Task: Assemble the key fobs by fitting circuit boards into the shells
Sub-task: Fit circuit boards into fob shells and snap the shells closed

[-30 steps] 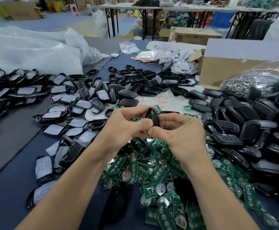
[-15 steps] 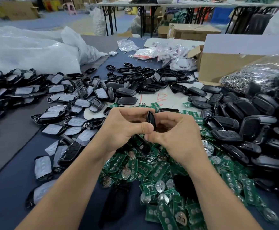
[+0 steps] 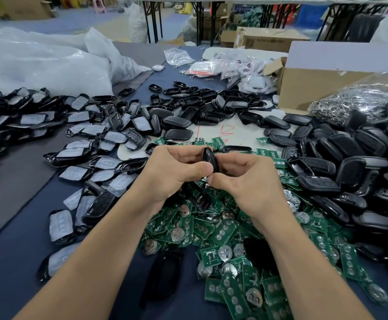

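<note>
Our left hand [image 3: 172, 172] and right hand [image 3: 246, 179] pinch one glossy, rounded black key fob [image 3: 210, 158] edge-on above flat green circuit boards [image 3: 223, 239].

A glossy black key fob [image 3: 210, 159] stands edge-on just above the frame's centre, pinched between the left hand [image 3: 172, 174] and the right hand [image 3: 250, 183], its rounded end up. Below it, green circuit boards [image 3: 223, 239] with round silver battery clips lie heaped from the centre to the lower right. Closed black shells [image 3: 350, 172] are piled along the right edge. Shell halves with pale grey pads [image 3: 73, 139] are scattered across the left.
</note>
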### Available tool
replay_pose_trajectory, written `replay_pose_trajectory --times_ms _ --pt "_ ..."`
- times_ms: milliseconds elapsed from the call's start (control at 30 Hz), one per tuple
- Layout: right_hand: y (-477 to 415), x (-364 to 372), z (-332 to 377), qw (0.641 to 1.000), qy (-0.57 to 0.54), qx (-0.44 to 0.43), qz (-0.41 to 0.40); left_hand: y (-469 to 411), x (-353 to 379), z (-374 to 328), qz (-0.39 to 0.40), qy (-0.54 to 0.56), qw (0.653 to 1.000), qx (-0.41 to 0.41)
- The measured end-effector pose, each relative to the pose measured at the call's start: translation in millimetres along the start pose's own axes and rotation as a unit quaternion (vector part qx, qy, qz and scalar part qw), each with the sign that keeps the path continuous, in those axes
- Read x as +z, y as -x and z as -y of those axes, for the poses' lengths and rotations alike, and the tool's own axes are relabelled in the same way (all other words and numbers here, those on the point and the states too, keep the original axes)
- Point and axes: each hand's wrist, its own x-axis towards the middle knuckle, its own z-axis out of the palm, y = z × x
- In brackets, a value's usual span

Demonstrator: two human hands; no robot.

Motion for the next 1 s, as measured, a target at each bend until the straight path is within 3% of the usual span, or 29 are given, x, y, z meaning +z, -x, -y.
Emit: replay_pose_trajectory --times_ms 367,667,800,900,1000 --pt "2.3 -4.1 10.3 1.000 0.017 0.001 -0.003 -0.3 2.9 -1.8 -0.024 -0.026 0.997 0.071" --pt "11.2 6.1 18.5 0.989 0.101 -0.078 -0.067 0.5 3.5 -0.1 -0.019 -0.007 0.998 0.061" --pt "12.9 12.7 17.4 0.974 0.184 -0.076 -0.109 3.2 10.1 -3.6 -0.064 -0.024 0.997 0.036" --pt "17.6 20.6 19.2 0.950 0.259 -0.097 -0.143 2.7 15.3 -2.2 -0.120 -0.101 0.986 0.047" --pt "20.5 25.3 21.9 0.941 0.266 -0.128 -0.168 2.4 17.2 -1.2 -0.143 -0.103 0.982 0.062"
